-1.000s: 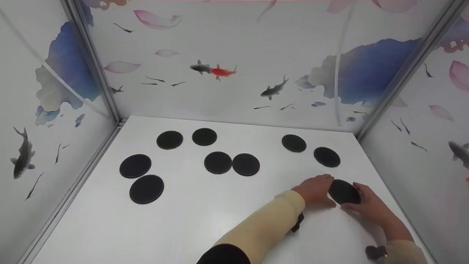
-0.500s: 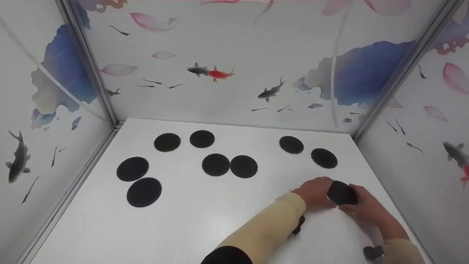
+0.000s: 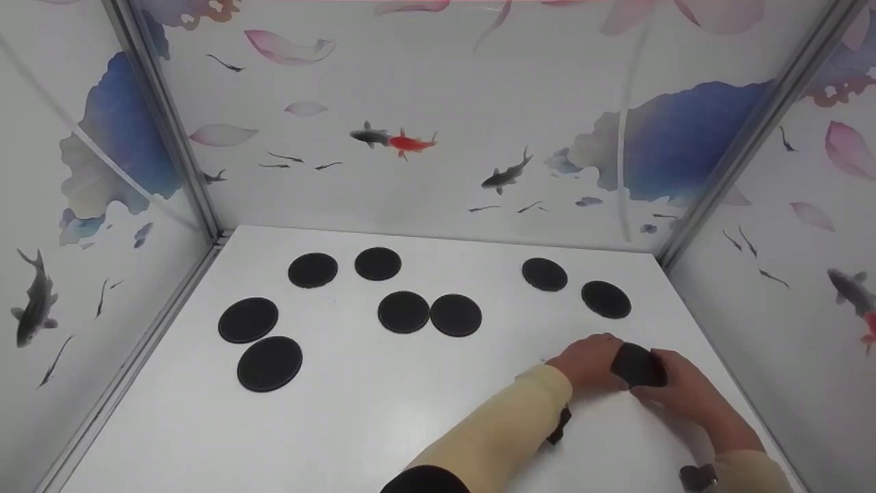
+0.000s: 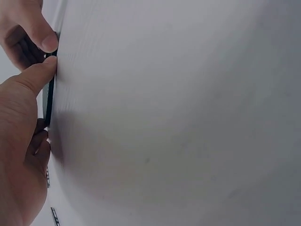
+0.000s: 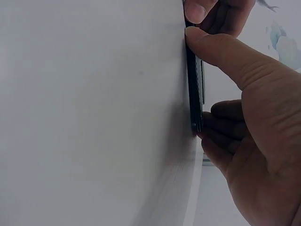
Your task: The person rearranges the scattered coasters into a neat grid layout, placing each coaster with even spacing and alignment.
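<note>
A black round coaster (image 3: 635,364) is held between both hands near the table's right front. The left hand (image 3: 590,361) grips its left side. On its right side, the right hand (image 3: 691,387) grips it. In the left wrist view the left thumb (image 4: 40,73) and fingers hold opposite edges of the coaster (image 4: 49,103), seen edge-on close to the table. The right wrist view shows the right thumb (image 5: 211,47) and curled fingers around the dark edge (image 5: 194,89). The thumbs nearly meet. Its outline looks angular from above, partly covered by fingers.
Two coasters lie behind the hands, a nearer one (image 3: 606,299) and a farther one (image 3: 545,274). A touching pair (image 3: 404,312) lies mid-table, and several more, including one coaster (image 3: 269,363), lie left. Printed white walls (image 3: 424,198) enclose the white table (image 3: 383,424).
The hands have drawn slightly closer together around the coaster, covering more of its edge, and its visible outline has gone from round to angular. The other coasters have stayed put; the head view shifted slightly.
</note>
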The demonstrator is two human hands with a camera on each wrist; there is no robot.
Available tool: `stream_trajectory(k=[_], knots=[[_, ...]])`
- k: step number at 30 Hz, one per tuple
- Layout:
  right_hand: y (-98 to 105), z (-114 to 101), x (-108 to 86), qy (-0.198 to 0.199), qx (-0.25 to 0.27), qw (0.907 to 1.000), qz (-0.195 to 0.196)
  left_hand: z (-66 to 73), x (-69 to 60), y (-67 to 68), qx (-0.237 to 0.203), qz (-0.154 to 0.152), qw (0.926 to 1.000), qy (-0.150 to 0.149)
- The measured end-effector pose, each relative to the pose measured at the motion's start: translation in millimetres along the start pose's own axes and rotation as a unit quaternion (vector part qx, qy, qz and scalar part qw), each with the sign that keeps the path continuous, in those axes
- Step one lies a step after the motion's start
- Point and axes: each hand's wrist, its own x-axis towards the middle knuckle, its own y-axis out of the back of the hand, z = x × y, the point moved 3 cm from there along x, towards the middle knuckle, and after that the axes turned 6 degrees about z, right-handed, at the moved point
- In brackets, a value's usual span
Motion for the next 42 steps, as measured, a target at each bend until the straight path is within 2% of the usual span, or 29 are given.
stream_trajectory(k=[5,9,16,20,24,30,42], knots=[[-3,-2,-3.6,0.002,0.002,1.0000,0.001,0.4,-7.7,6.4,0.006,0.002,0.9998,0.019],[-4,-5,-3.6,0.005,0.011,0.9999,0.007,-2.7,-11.4,13.6,0.007,0.006,0.9997,0.022],[-5,-14,4.2,0.029,0.013,0.9991,0.028,-16.0,-9.1,21.5,0.017,0.023,0.9996,0.001],[-6,-21,9.4,0.036,0.022,0.9985,0.036,-24.9,-9.2,26.8,0.009,0.024,0.9997,0.001],[-5,-29,14.3,0.037,0.031,0.9981,0.038,-31.6,-12.4,39.4,0.004,0.024,0.9997,0.002],[-7,-39,21.8,0.056,0.047,0.9960,0.051,-41.6,-17.9,52.9,0.010,0.036,0.9992,-0.015],[-12,-55,35.2,0.077,0.062,0.9930,0.065,-58.6,-23.6,69.1,0.009,0.050,0.9987,-0.010]])
